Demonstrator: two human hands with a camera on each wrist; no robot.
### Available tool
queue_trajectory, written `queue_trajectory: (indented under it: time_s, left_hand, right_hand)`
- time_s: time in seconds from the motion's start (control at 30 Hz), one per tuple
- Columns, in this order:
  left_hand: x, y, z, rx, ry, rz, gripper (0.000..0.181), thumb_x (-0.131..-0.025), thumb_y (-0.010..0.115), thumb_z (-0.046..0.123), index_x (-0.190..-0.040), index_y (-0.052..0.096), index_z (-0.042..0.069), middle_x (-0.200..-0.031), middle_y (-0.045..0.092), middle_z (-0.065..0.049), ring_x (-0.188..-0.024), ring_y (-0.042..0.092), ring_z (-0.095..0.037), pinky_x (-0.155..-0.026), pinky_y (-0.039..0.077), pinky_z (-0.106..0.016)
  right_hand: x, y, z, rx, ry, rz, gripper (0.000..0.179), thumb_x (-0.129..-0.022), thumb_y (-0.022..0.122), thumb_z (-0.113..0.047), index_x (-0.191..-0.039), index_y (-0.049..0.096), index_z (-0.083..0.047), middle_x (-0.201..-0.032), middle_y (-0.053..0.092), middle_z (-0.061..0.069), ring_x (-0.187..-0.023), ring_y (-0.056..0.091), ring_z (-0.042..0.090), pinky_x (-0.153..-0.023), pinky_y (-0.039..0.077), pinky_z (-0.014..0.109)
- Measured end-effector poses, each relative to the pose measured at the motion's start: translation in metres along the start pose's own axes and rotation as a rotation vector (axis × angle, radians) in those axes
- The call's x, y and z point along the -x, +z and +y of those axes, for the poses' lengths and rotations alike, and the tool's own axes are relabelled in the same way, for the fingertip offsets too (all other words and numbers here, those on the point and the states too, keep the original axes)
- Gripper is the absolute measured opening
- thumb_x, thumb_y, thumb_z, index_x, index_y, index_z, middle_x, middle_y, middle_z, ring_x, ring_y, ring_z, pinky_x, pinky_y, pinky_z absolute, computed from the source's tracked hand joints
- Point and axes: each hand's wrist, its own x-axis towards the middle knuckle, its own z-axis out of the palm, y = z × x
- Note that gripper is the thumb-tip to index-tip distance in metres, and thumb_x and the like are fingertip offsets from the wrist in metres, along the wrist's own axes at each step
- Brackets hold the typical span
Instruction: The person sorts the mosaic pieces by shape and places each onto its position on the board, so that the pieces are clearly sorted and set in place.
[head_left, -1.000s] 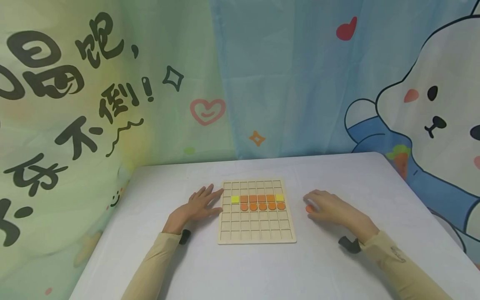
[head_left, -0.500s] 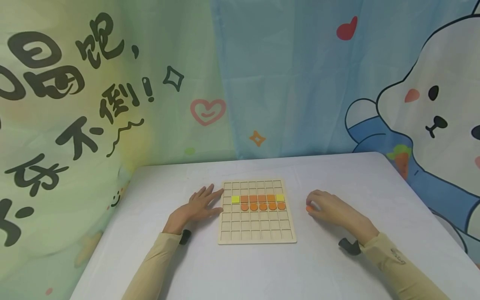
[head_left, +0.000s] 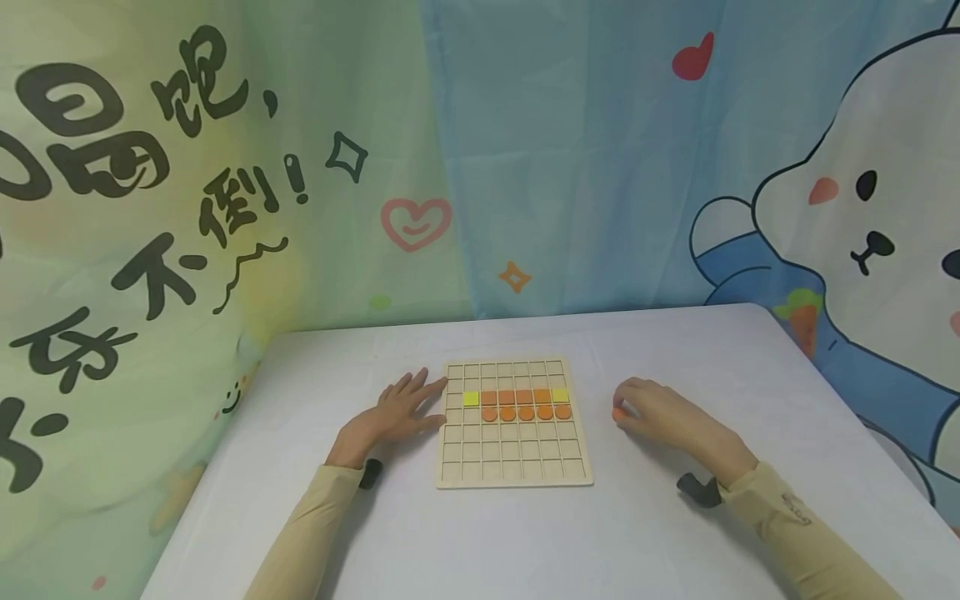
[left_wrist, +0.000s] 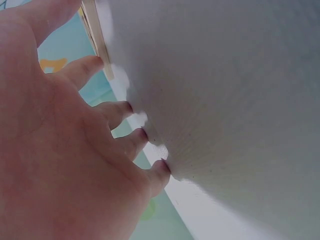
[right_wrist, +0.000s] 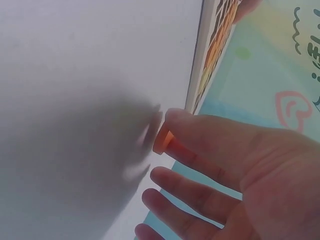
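A pale wooden grid board lies on the white table. One row of it bears several orange squares with a yellow square at the left end and another at the right. Just below runs a row of orange discs. My left hand rests spread on the table, thumb and index fingertip at the board's left edge. To the right of the board, my right hand pinches an orange disc between thumb and index finger, close over the table; its other fingers are loosely bent.
The white table stretches around the board. Behind it hangs a printed cloth backdrop with a cartoon bear and lettering. Dark wrist-camera mounts sit under both wrists.
My right thumb and fingers have closed on the orange disc, which was beneath the spread fingers before. My left hand and the board have stayed in place.
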Motion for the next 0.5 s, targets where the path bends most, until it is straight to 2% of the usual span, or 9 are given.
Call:
queue_trajectory:
  time_s: [0.5]
  left_hand:
    - [0.0011,-0.0022,0.0014,-0.003,0.003,-0.009,0.072,-0.099,0.053,0.056,-0.161,0.024,0.031,-0.17,0.008,-0.012,-0.156,0.003,-0.042,-0.125,0.006,-0.063]
  right_hand:
    - [-0.0079,-0.0039,-0.0051,0.024,-0.059,0.019,0.01,-0.094,0.069,-0.016,-0.098,0.069,-0.007,-0.095,0.065,0.003,-0.083,0.058,0.016,-0.082,0.055,0.041]
